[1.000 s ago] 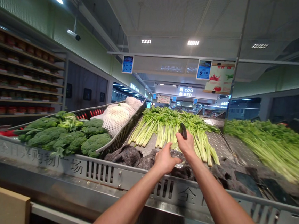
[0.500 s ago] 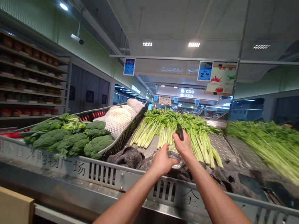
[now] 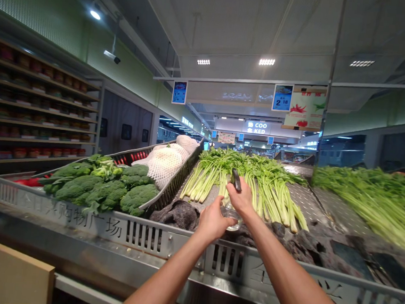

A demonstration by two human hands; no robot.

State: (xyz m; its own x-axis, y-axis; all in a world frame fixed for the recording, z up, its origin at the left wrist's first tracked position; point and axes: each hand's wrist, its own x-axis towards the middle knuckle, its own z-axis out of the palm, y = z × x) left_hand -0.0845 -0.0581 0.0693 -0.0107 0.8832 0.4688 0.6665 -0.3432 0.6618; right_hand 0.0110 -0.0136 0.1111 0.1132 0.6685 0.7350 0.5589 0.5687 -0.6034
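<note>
A spray bottle with a black head [image 3: 236, 179] and a clear body [image 3: 234, 225] is held upright over the front of the celery display. My right hand [image 3: 240, 198] is closed around its neck, just below the head. Curved about the left side of the clear body is my left hand [image 3: 214, 220], thumb towards me; its far fingers are hidden. Behind the bottle, bunches of celery [image 3: 276, 196] lie with leaves to the back and stalks towards me. Dark crumpled cloth [image 3: 179, 214] lies along the front, below the stalks.
Broccoli [image 3: 103, 188] and white net-wrapped produce [image 3: 166, 160] fill the section on the left, behind a black slatted divider [image 3: 176, 183]. A grey slatted rail [image 3: 145, 236] runs along the front. At right, a mirrored panel [image 3: 362, 194] reflects celery. Price signs [image 3: 282, 97] hang above.
Both hands and the spray bottle have moved a little to the left across the celery. The view has turned slightly left. My grip looks the same.
</note>
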